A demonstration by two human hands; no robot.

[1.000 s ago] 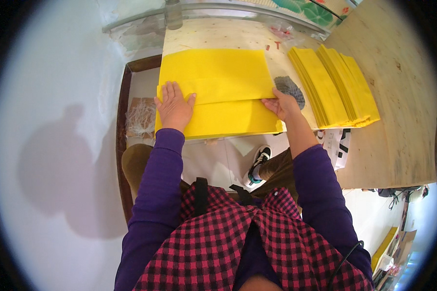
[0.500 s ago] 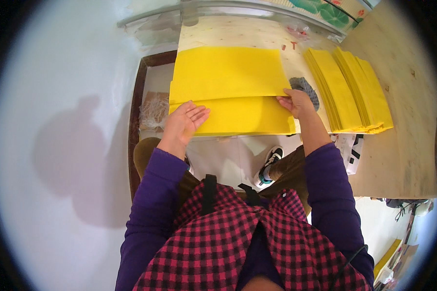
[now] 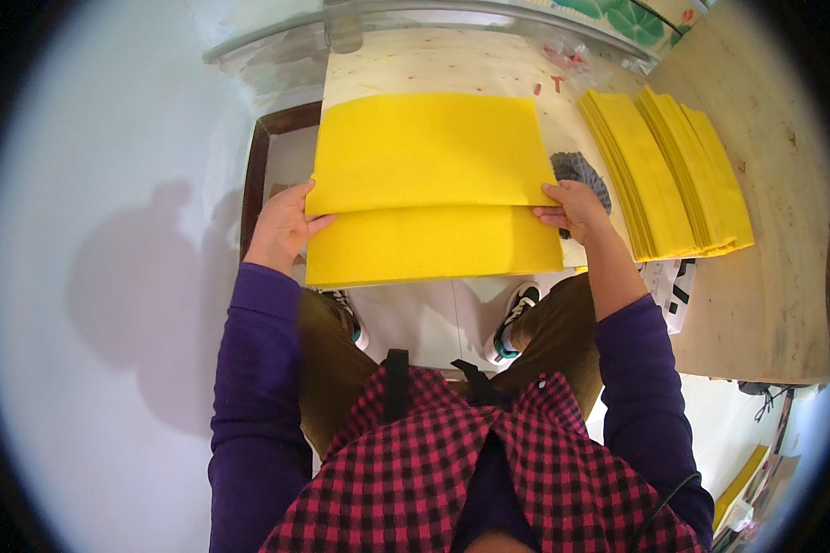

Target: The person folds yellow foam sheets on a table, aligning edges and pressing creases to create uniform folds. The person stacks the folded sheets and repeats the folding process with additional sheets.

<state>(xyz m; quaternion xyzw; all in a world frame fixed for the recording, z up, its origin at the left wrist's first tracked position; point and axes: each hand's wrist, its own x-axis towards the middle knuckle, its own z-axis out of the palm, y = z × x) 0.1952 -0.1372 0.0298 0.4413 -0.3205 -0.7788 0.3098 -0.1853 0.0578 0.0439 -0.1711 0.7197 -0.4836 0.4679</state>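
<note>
- On the left side, the left hand (image 3: 286,226) was at the near left corner of the upper yellow layer (image 3: 429,152). Its fingers touched the edge, and its thumb was stretched away from them, toward the lower yellow layer (image 3: 433,247). Whether this hand held the cloth firmly, one could not tell.
- In the middle, both yellow layers lay on the wooden table (image 3: 397,60). The upper one covered the far part of the lower one, and its near edge ran almost straight between the two hands. The lower layer showed as a strip on the near side. Whether they were one folded cloth or separate cloths was not clear.
- To the right of this, the right hand (image 3: 576,212) pinched the near right corner of the upper layer, thumb above and fingers below. A grey textured piece (image 3: 576,170) lay just beside it, partly hidden.
- Farthest to the right, the narrow yellow bundles (image 3: 638,180) lay side by side, their layers neatly together. This part of the work appeared to be done.
- By comparison, the wide cloth between the hands seemed only partly arranged: it had not yet the narrow form of the bundles, so some work on it was probably left.
</note>
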